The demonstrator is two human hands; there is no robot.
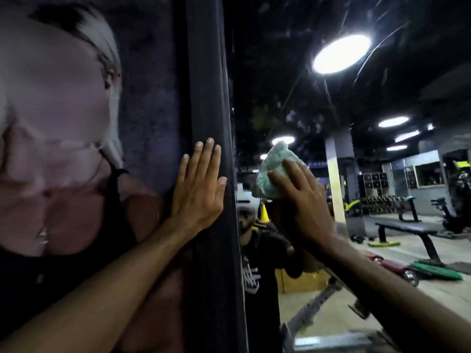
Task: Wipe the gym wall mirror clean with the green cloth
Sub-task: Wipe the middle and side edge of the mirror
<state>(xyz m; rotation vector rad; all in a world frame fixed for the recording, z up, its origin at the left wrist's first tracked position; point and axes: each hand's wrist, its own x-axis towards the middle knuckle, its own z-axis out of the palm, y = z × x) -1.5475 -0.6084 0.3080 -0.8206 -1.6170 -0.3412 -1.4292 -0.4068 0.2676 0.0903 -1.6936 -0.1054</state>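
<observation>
Nubby green cloth (274,174), glossy streaked glass mirror (293,85), matt dark frame (211,98)

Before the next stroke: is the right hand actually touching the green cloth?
Touching. The head view shows the right hand with fingers laid over the green cloth, pressing it against the mirror.

The head camera faces forward, very close to the mirror (280,72).

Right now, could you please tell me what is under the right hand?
The green cloth, pressed against the mirror by the right hand. Its bunched top shows above the hand; the rest is covered.
</observation>
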